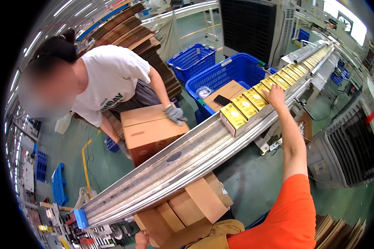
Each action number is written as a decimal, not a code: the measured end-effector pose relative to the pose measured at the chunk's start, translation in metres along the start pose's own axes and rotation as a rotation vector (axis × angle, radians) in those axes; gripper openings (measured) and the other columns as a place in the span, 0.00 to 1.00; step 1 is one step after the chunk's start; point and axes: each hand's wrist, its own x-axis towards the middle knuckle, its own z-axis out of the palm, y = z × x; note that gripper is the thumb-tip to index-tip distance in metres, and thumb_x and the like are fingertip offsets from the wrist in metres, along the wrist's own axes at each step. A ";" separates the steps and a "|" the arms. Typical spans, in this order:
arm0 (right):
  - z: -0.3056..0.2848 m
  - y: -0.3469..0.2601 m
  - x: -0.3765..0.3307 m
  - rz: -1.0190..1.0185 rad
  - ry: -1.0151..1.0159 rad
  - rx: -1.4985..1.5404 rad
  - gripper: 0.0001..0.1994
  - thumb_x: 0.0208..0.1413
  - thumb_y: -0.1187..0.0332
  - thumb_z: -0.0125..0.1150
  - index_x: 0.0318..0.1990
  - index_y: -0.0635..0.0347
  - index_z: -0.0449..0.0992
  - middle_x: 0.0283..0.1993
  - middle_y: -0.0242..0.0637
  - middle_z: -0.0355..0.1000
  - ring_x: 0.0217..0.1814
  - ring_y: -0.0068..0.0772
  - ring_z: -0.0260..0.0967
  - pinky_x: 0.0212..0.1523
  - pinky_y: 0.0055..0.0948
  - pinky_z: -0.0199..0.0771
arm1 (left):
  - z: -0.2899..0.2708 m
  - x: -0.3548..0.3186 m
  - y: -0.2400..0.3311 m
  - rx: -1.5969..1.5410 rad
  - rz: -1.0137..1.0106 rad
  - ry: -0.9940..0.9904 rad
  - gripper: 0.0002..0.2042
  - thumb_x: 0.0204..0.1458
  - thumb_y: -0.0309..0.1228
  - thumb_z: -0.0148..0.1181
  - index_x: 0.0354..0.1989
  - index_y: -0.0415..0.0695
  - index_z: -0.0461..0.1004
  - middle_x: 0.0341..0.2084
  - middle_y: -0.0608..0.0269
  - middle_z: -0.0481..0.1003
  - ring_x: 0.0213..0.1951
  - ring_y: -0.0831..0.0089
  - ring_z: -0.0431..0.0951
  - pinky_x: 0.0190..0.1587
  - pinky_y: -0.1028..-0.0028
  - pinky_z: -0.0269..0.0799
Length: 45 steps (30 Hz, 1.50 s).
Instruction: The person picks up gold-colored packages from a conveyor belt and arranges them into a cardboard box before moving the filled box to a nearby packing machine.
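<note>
Looking down past an orange sleeve [282, 213] at an open carton [162, 220], flaps out, just beside the near edge of a long metal conveyor [174, 159]. Seeing the left grip [142, 238] curled at that carton's left edge; honestly can't tell whether pinching the cardboard or only touching. Also spotting flat cardboard [338, 232] stacked at bottom right.

On to the conveyor, slanting from lower left to upper right. Seeing the gold packs [244, 107] lined up in a row along its upper right stretch, close together, off toward the far end. Finding the right grip [275, 96] over that row, a few packs back from the nearest one, fingers a bit apart and down on the tops. Can't tell whether actually pinching one.

Across the conveyor, seeing a co-worker [110, 68] in a white T-shirt, leaning over a closed carton [153, 126] with a grey glove [175, 114] on its top corner. Beside that, noticing a big blue crate [203, 79] holding another carton with a phone [222, 100] on top. Further back, seeing a smaller blue crate [192, 62] and a tall cardboard stack [124, 29].
</note>
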 end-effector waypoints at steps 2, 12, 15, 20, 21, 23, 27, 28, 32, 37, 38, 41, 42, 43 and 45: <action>0.013 0.011 0.015 0.020 -0.069 0.024 0.34 0.48 0.41 0.56 0.45 0.70 0.70 0.45 0.53 0.70 0.50 0.53 0.66 0.49 0.42 0.69 | -0.012 -0.020 0.025 0.131 0.270 0.412 0.14 0.50 0.39 0.58 0.29 0.38 0.76 0.12 0.56 0.74 0.19 0.63 0.78 0.26 0.67 0.74; 0.005 -0.030 0.015 -0.012 -0.604 0.273 0.61 0.29 0.24 0.57 0.56 0.80 0.58 0.47 0.64 0.69 0.51 0.54 0.70 0.51 0.40 0.70 | -0.078 -0.017 0.294 -0.793 0.433 -0.033 0.11 0.57 0.34 0.55 0.41 0.39 0.72 0.15 0.67 0.69 0.19 0.82 0.70 0.20 0.80 0.63; -0.008 -0.094 -0.031 -0.109 -0.679 0.312 0.60 0.27 0.26 0.61 0.53 0.81 0.59 0.44 0.65 0.70 0.48 0.55 0.71 0.49 0.41 0.72 | -0.078 0.031 0.343 -0.812 0.639 0.060 0.18 0.56 0.41 0.55 0.49 0.42 0.67 0.21 0.62 0.73 0.22 0.77 0.71 0.25 0.76 0.68; -0.047 -0.207 -0.137 -0.268 -0.700 0.421 0.53 0.29 0.30 0.64 0.45 0.82 0.65 0.39 0.68 0.71 0.45 0.58 0.72 0.46 0.43 0.72 | -0.119 0.087 0.332 -0.506 0.637 0.254 0.35 0.46 0.56 0.60 0.51 0.35 0.65 0.39 0.46 0.75 0.43 0.60 0.77 0.46 0.66 0.69; -0.046 -0.227 -0.156 -0.281 -0.682 0.449 0.52 0.29 0.30 0.64 0.44 0.82 0.66 0.38 0.67 0.71 0.45 0.58 0.72 0.46 0.43 0.72 | -0.129 0.093 0.314 -0.480 0.537 0.216 0.36 0.44 0.57 0.61 0.51 0.37 0.66 0.40 0.47 0.75 0.44 0.60 0.76 0.47 0.66 0.69; -0.048 -0.274 -0.191 -0.308 -0.666 0.532 0.50 0.30 0.31 0.65 0.42 0.80 0.67 0.36 0.63 0.73 0.43 0.57 0.72 0.44 0.43 0.72 | -0.129 0.123 0.254 -0.656 0.527 0.087 0.38 0.39 0.60 0.64 0.51 0.40 0.68 0.43 0.52 0.75 0.46 0.62 0.76 0.49 0.69 0.69; -0.049 -0.333 -0.234 -0.362 -0.629 0.738 0.46 0.30 0.35 0.68 0.42 0.77 0.67 0.35 0.59 0.74 0.40 0.55 0.74 0.41 0.41 0.73 | -0.134 0.124 0.199 -0.880 0.519 0.089 0.38 0.37 0.56 0.68 0.52 0.41 0.67 0.43 0.56 0.76 0.45 0.66 0.76 0.48 0.71 0.69; -0.053 -0.341 -0.241 -0.356 -0.604 0.788 0.45 0.30 0.37 0.70 0.42 0.76 0.67 0.35 0.59 0.74 0.39 0.54 0.74 0.41 0.40 0.73 | -0.132 0.122 0.187 -0.905 0.490 0.167 0.37 0.37 0.53 0.70 0.52 0.41 0.67 0.42 0.57 0.76 0.45 0.68 0.76 0.48 0.72 0.68; -0.114 -0.356 -0.281 -0.333 -0.522 0.927 0.38 0.32 0.48 0.75 0.43 0.70 0.66 0.35 0.54 0.75 0.38 0.50 0.75 0.38 0.37 0.74 | -0.155 0.067 0.142 -0.915 0.502 0.336 0.36 0.34 0.50 0.72 0.49 0.40 0.67 0.40 0.56 0.77 0.42 0.66 0.77 0.46 0.72 0.70; -0.187 -0.326 -0.354 -0.362 -0.604 0.848 0.42 0.33 0.49 0.76 0.49 0.68 0.59 0.38 0.53 0.74 0.39 0.47 0.76 0.38 0.35 0.77 | -0.148 -0.033 0.083 -0.790 0.373 0.282 0.37 0.35 0.41 0.74 0.53 0.39 0.61 0.41 0.54 0.76 0.43 0.66 0.77 0.46 0.70 0.72; -0.196 -0.316 -0.375 -0.359 -0.657 0.858 0.43 0.33 0.49 0.76 0.50 0.69 0.57 0.38 0.53 0.74 0.39 0.46 0.76 0.38 0.35 0.77 | -0.131 -0.049 0.072 -0.789 0.355 0.237 0.38 0.34 0.42 0.74 0.54 0.39 0.60 0.42 0.54 0.75 0.44 0.65 0.76 0.47 0.69 0.71; -0.176 -0.286 -0.443 -0.199 -0.992 0.785 0.45 0.36 0.48 0.74 0.51 0.73 0.54 0.42 0.59 0.71 0.44 0.48 0.73 0.42 0.38 0.75 | -0.065 -0.060 0.063 -0.821 0.257 -0.029 0.44 0.34 0.51 0.72 0.55 0.36 0.57 0.46 0.51 0.72 0.48 0.60 0.74 0.50 0.67 0.70; -0.150 -0.278 -0.464 -0.177 -1.079 0.721 0.46 0.36 0.47 0.73 0.51 0.75 0.53 0.44 0.61 0.70 0.46 0.49 0.72 0.44 0.40 0.74 | -0.034 -0.052 0.061 -0.815 0.215 -0.147 0.46 0.35 0.53 0.71 0.56 0.34 0.55 0.48 0.49 0.70 0.50 0.59 0.73 0.51 0.67 0.69; -0.116 -0.272 -0.484 -0.142 -1.168 0.594 0.46 0.37 0.46 0.72 0.52 0.75 0.53 0.45 0.62 0.69 0.48 0.51 0.71 0.46 0.42 0.72 | 0.004 -0.038 0.061 -0.678 0.117 -0.205 0.49 0.35 0.57 0.68 0.57 0.32 0.53 0.48 0.48 0.70 0.49 0.57 0.73 0.51 0.67 0.69; -0.048 -0.261 -0.524 -0.119 -1.260 0.456 0.41 0.43 0.45 0.66 0.50 0.75 0.57 0.47 0.62 0.68 0.50 0.56 0.69 0.49 0.41 0.70 | 0.118 0.002 0.054 -0.464 0.036 -0.259 0.54 0.35 0.61 0.65 0.58 0.27 0.47 0.47 0.44 0.70 0.49 0.53 0.73 0.50 0.67 0.69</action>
